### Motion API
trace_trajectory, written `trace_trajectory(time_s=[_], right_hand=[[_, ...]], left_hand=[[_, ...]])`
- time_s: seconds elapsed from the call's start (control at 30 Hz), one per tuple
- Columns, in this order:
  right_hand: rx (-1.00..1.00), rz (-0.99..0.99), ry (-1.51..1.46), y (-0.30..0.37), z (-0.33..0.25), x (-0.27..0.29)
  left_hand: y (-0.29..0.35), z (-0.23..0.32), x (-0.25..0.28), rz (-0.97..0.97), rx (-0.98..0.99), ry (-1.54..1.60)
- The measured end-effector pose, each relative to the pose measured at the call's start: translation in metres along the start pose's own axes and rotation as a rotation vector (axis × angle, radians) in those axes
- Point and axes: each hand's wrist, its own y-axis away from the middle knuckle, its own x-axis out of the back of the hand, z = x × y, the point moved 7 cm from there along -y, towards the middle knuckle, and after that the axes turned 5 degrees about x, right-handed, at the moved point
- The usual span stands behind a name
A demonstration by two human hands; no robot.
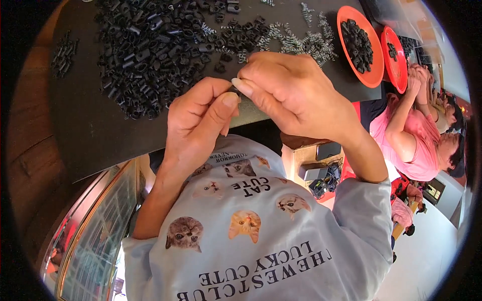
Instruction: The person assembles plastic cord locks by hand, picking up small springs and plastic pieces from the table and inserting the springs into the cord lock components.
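My left hand [198, 113] and my right hand [296, 93] meet over the near edge of the dark table. Between the left thumb and fingers is pinched a small black plastic part [234, 90], mostly hidden by the fingertips. The right thumb and curled fingers press together against that same spot; whatever they grip is covered. Just beyond my hands lies a big heap of black plastic pieces [145, 55], short hollow tubes among them. Loose metal springs [306, 45] are scattered beyond my right hand.
An orange-red plate [375, 75] of small black parts sits at the table's right end, beside a smaller red plate [400, 83]. A little pile of thin black pieces [64, 54] lies far left. People in pink [416, 145] sit at the right.
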Motion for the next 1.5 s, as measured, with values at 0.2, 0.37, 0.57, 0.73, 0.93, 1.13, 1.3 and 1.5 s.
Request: trace_trajectory(time_s=[0.2,0.37,0.57,0.73,0.93,1.13,1.3,1.5], right_hand=[[-0.013,0.003,-0.108,-0.002,0.012,0.006],[-0.123,-0.048,-0.291,0.0,0.019,0.0],[-0.041,-0.003,-0.239,0.003,0.017,-0.002],[-0.011,-0.019,-0.105,0.004,0.011,-0.003],[-0.019,-0.012,-0.029,0.003,0.008,-0.003],[-0.007,-0.061,0.017,0.001,0.002,-0.002],[-0.022,-0.037,0.131,0.004,-0.006,-0.003],[-0.01,-0.057,0.221,0.006,-0.011,-0.005]], left_hand=[[-0.001,0.002,0.001,-0.005,-0.024,0.012],[-0.002,0.002,-0.002,-0.043,-0.017,0.049],[-0.002,0.001,-0.002,-0.049,-0.025,0.015],[-0.002,0.002,-0.003,-0.012,-0.011,-0.05],[-0.001,0.001,-0.001,0.0,0.01,-0.076],[0.001,0.0,-0.001,-0.012,-0.003,-0.081],[0.003,-0.001,-0.001,-0.006,-0.021,-0.077],[0.006,0.0,-0.002,0.013,-0.024,-0.098]])
